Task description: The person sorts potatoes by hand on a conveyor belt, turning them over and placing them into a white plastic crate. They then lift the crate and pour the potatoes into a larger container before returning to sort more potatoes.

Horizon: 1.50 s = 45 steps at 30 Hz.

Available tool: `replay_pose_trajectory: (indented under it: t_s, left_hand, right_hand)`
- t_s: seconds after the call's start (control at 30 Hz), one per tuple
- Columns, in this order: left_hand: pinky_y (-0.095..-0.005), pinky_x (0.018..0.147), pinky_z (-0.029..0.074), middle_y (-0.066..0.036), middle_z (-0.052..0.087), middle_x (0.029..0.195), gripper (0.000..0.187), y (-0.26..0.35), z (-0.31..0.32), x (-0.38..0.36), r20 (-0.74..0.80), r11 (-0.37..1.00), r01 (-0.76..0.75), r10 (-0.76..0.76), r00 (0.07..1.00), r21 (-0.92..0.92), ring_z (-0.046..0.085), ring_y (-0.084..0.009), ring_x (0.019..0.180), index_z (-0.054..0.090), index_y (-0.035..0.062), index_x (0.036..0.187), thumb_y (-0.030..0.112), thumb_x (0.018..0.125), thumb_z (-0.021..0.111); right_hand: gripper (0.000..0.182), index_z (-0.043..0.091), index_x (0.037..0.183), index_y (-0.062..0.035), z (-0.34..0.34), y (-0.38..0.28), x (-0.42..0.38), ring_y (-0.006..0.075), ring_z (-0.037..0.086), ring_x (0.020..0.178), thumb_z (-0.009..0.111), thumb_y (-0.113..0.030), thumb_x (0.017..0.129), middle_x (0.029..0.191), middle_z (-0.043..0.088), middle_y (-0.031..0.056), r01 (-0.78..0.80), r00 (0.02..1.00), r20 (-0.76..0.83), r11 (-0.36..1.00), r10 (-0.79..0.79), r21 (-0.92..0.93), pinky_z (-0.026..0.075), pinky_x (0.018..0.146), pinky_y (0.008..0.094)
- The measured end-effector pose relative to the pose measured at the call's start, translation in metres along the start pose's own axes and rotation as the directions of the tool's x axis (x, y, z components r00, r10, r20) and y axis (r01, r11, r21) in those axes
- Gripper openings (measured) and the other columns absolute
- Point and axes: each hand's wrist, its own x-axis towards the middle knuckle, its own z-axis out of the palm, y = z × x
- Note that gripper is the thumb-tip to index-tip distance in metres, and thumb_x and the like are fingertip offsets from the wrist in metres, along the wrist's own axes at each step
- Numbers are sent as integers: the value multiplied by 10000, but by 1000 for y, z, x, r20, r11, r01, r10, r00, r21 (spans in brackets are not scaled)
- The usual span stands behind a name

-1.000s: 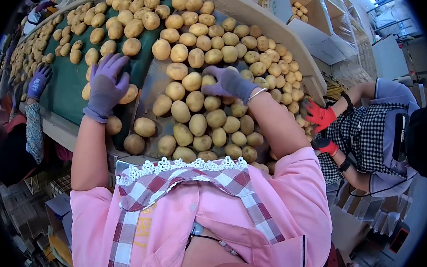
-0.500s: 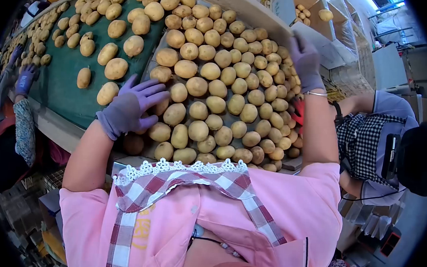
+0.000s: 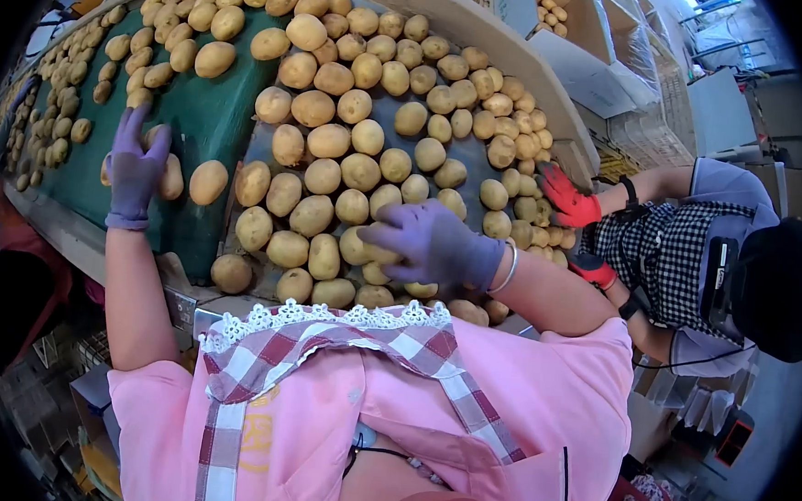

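Observation:
Several pale brown potatoes (image 3: 329, 140) cover the grey sorting surface in front of me. My left hand (image 3: 136, 168), in a purple-grey glove, lies over potatoes on the green belt (image 3: 216, 120), its fingers stretched out. One potato (image 3: 171, 179) shows beside its palm, and another is partly hidden under the fingers. My right hand (image 3: 438, 244), gloved alike, reaches leftward over the near potatoes with fingers extended and apart. A potato at its fingertips is partly covered; no firm grip on it shows.
A raised board (image 3: 514, 60) edges the far side of the surface. Beyond stands an open carton (image 3: 574, 54) with potatoes inside. At the right a co-worker in red gloves (image 3: 569, 201) reaches toward the potatoes. More potatoes (image 3: 60, 119) lie at the far left.
My left hand has moved left onto the green belt. My right hand has come from the far right edge to the near middle. Potatoes have shifted; one seen above the carton is gone from there.

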Motion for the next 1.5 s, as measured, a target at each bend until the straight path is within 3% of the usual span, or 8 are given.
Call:
replay_pose_trajectory:
  t_s: [0.27, 0.4, 0.47, 0.6, 0.8, 1.0, 1.23, 1.5]
  left_hand:
    - [-494, 1136, 295, -199, 491, 1446, 570, 156, 5, -6, 434, 896, -427, 436, 788, -124, 460, -382, 1337, 535, 63, 1369, 162, 825, 671]
    - [-599, 1147, 237, -113, 483, 1472, 589, 149, 22, -26, 720, 895, -441, 262, 642, 67, 413, -400, 1369, 529, 138, 1378, 228, 812, 665]
    - [-611, 1144, 232, -113, 477, 1477, 598, 149, 18, -21, 681, 877, -452, 232, 694, 162, 410, -401, 1370, 522, 144, 1385, 244, 813, 666]
    - [-624, 1133, 227, -61, 465, 1496, 625, 88, 12, -12, 455, 847, -261, 25, 890, 463, 392, -343, 1396, 489, 189, 1420, 363, 846, 666]
    - [-621, 1107, 251, -87, 489, 1478, 600, 82, 11, 0, 161, 899, -200, 147, 976, 389, 413, -320, 1388, 511, 172, 1407, 371, 862, 664]
    - [-606, 1141, 233, -91, 440, 1516, 603, 138, 11, -9, 469, 853, -476, 337, 817, 216, 362, -356, 1421, 492, 158, 1425, 256, 849, 642]
    - [-643, 1131, 216, -54, 439, 1513, 640, 118, 23, -5, 472, 816, -447, 250, 845, 367, 359, -354, 1419, 477, 210, 1434, 315, 833, 667]
    - [-648, 1120, 211, -23, 469, 1500, 598, 60, 9, 8, 194, 798, -95, -27, 981, 595, 379, -291, 1414, 517, 229, 1408, 437, 863, 648]
  right_hand:
    - [191, 725, 1010, -125, -149, 149, -42, 352, 663, 996, 660, -203, 848, 1100, 677, 154, -739, 528, -817, 600, 233, -307, 544, 824, 416]
    - [357, 691, 1129, -125, -43, 159, -43, 369, 652, 1048, 667, -377, 878, 1123, 699, 151, -760, 618, 202, 643, 760, -93, 519, 900, 423]
    - [424, 655, 1199, -125, -11, 143, -34, 366, 658, 1026, 692, -377, 860, 1112, 700, 165, -867, 465, 99, 475, 880, -150, 520, 905, 395]
    - [414, 661, 1180, -95, 12, 142, -68, 344, 659, 1020, 710, -343, 853, 1093, 686, 169, -736, 599, -37, 569, 800, 368, 529, 886, 383]
    - [359, 697, 1127, -167, -34, 16, -25, 282, 663, 932, 738, -208, 773, 1060, 647, 128, -262, 867, -460, 960, 190, -96, 544, 750, 379]
    - [377, 671, 1160, -83, -208, 130, -87, 302, 646, 922, 702, -186, 799, 1104, 642, 165, -877, 470, -883, 111, -7, -468, 535, 705, 379]
    - [260, 700, 1078, -90, -78, 83, 9, 298, 694, 816, 707, -181, 835, 944, 711, 140, -191, 796, -592, 981, 127, -45, 547, 720, 389]
    - [470, 611, 1219, -144, 12, 53, 33, 363, 673, 861, 657, -436, 854, 928, 699, 155, -455, 884, 140, 890, 447, 31, 536, 733, 449]
